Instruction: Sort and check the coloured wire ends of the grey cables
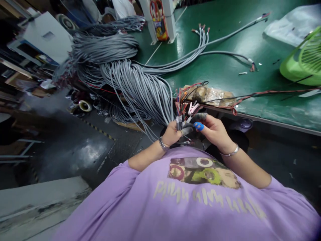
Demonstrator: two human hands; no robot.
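Note:
My left hand (172, 134) is closed around a bunch of grey cable ends (178, 123), whose thin coloured wires (178, 107) fan out upward. Close against it on the right, my right hand (213, 129) pinches at one grey cable end (189, 119); its fingertips partly hide the spot. A blue cover sits on the right thumb, and greyish covers wrap other fingers. Just above the fingers is a pale pink clip (193, 108), among the wires. From the left hand the cables run up into a large grey cable bundle (140, 87) draped over the table edge.
On the green table (225, 36) lie loose stripped cables (200, 43), a taped brown packet (213, 95) and a red-black wire strand (271, 92). A green basket (301, 63) and plastic bag (293, 26) stand right. Red-handled scissors (156, 10) rest by a white post (172, 23).

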